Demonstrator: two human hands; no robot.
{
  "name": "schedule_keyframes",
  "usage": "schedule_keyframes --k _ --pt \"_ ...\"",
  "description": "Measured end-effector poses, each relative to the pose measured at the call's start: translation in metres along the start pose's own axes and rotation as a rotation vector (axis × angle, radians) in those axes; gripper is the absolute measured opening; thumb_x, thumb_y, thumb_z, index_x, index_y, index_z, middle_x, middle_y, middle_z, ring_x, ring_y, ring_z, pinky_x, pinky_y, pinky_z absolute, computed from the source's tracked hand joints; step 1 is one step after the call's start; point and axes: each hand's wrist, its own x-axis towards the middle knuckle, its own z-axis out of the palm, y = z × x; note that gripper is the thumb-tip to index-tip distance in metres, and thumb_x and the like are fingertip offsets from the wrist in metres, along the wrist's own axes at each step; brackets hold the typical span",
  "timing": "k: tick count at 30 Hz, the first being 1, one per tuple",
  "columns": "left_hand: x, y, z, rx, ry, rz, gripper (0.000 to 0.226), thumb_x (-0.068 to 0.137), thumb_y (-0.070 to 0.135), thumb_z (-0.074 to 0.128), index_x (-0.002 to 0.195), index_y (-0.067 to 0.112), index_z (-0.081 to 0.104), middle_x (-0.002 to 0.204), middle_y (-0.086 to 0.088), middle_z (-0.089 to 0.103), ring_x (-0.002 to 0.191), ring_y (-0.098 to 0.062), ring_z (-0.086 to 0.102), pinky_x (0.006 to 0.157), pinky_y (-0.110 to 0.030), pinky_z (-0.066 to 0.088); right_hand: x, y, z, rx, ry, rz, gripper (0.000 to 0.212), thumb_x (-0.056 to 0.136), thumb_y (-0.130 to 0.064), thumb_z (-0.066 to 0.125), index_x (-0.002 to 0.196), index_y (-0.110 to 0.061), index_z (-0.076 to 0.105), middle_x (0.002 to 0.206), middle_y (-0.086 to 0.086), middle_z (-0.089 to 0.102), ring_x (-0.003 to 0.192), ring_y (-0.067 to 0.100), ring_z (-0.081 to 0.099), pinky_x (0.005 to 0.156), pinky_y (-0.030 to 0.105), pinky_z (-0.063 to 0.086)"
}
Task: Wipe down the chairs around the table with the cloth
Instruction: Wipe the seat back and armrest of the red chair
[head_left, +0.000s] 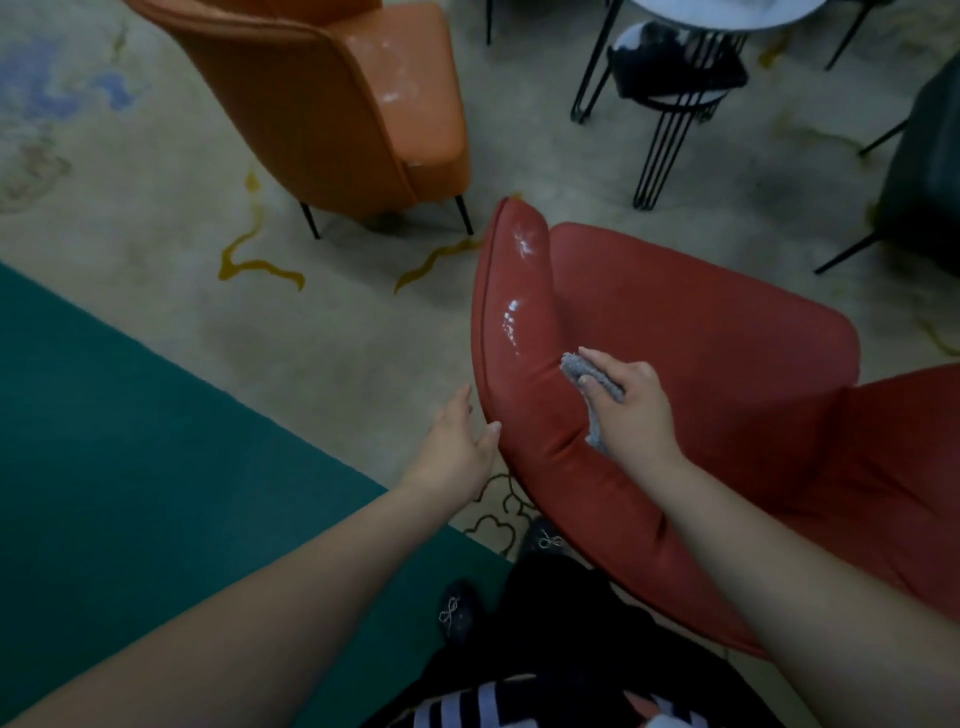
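Your right hand (631, 402) grips the grey cloth (592, 374) against the red chair (675, 322) backrest's inner face — mid-wipe, likely. Beside its outer edge, your left hand (457, 441) rests loose, fingers straight — apparently steadying it. Beyond it, the orange chair (332, 104) waits.

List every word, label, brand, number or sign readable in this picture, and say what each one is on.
None: no readable text shows anywhere.
Red chair: only glare, no label.
Orange chair: pale marks on the seat, not letters.
Grey cloth in the right hand: no tag visible.
Dark shoes: small bow-like ornaments, not writing.
Carpet: yellow squiggle patterns, not characters.
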Motion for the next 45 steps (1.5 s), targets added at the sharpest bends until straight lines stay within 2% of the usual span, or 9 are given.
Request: schedule_keyframes --k 4,9,15,19,22,28,35,43,45 --pt "0.044 0.012 -0.018 0.01 -0.004 0.005 0.078 0.091 0.037 0.061 0.153 0.022 0.015 0.148 -0.005 0.038 0.132 -0.017 0.041 0.104 -0.028 0.034 0.02 0.008 0.007 0.042 0.055 0.012 0.034 0.089 -0.01 0.064 0.117 -0.03 0.064 0.097 0.001 0.047 0.076 -0.018 0.051 0.065 -0.007 0.033" --pt "0.101 0.028 -0.037 0.06 -0.104 0.032 0.098 0.081 0.033 0.074 0.153 0.026 0.008 0.152 -0.003 0.033 0.122 -0.024 0.053 0.103 -0.043 0.044 0.059 0.009 0.027 0.001 0.0 -0.012 0.036 0.089 -0.016 0.064 0.123 -0.03 0.062 0.094 -0.004 0.046 0.082 -0.009 0.051 0.077 -0.004 0.032" --pt "0.143 0.026 -0.053 0.004 -0.225 0.039 0.103 0.081 0.016 0.075 0.153 0.032 0.004 0.156 0.008 0.025 0.091 -0.008 0.067 0.073 -0.019 0.054 0.103 -0.006 0.062 0.011 0.019 -0.05 0.038 0.092 -0.022 0.06 0.129 -0.029 0.057 0.098 -0.005 0.046 0.088 -0.012 0.049 0.081 -0.005 0.03" --pt "0.16 0.028 -0.058 -0.021 -0.267 0.08 0.101 0.08 0.016 0.076 0.152 0.035 0.008 0.154 0.011 0.028 0.104 -0.014 0.064 0.086 -0.034 0.055 0.125 -0.016 0.083 -0.02 -0.011 -0.083 0.046 0.092 -0.019 0.059 0.137 -0.023 0.05 0.1 -0.005 0.039 0.089 -0.009 0.045 0.087 -0.004 0.026" --pt "0.176 0.033 -0.064 0.014 -0.349 0.142 0.1 0.081 0.013 0.074 0.152 0.037 0.008 0.153 0.011 0.03 0.115 -0.023 0.058 0.097 -0.042 0.05 0.098 -0.01 0.091 -0.109 -0.028 -0.14 0.047 0.093 -0.016 0.058 0.139 -0.019 0.048 0.101 0.004 0.044 0.094 0.009 0.049 0.092 0.012 0.036" --pt "0.201 0.04 -0.086 -0.015 -0.514 0.17 0.094 0.089 0.004 0.061 0.147 0.051 0.004 0.138 0.031 0.026 0.084 -0.013 0.069 0.066 -0.023 0.057 0.092 -0.024 0.099 -0.061 0.09 -0.052 0.045 0.095 -0.007 0.053 0.139 -0.012 0.046 0.1 0.007 0.04 0.084 -0.009 0.048 0.077 -0.001 0.037" --pt "0.22 0.044 -0.099 0.054 -0.64 0.163 0.094 0.09 0.009 0.062 0.15 0.044 -0.001 0.155 0.015 0.02 0.083 -0.007 0.068 0.07 -0.023 0.056 0.092 -0.03 0.111 -0.206 0.221 0.148 0.044 0.097 -0.019 0.049 0.141 -0.016 0.044 0.102 0.007 0.043 0.09 0.018 0.053 0.089 0.027 0.043" --pt "0.229 0.042 -0.099 0.038 -0.679 0.199 0.093 0.09 0.006 0.062 0.151 0.041 0.0 0.137 0.022 0.031 0.09 -0.018 0.067 0.08 -0.037 0.058 0.106 -0.041 0.127 -0.211 0.265 0.088 0.045 0.094 -0.011 0.055 0.138 -0.01 0.047 0.1 0.009 0.04 0.091 0.024 0.052 0.088 0.029 0.043" --pt "0.232 0.04 -0.102 0.033 -0.685 0.211 0.094 0.09 0.008 0.062 0.151 0.043 0.0 0.139 0.024 0.029 0.088 -0.014 0.068 0.078 -0.033 0.059 0.124 -0.031 0.12 -0.17 0.332 0.214 0.043 0.095 -0.013 0.053 0.138 -0.012 0.048 0.104 0.006 0.037 0.095 0.025 0.053 0.09 0.016 0.038"
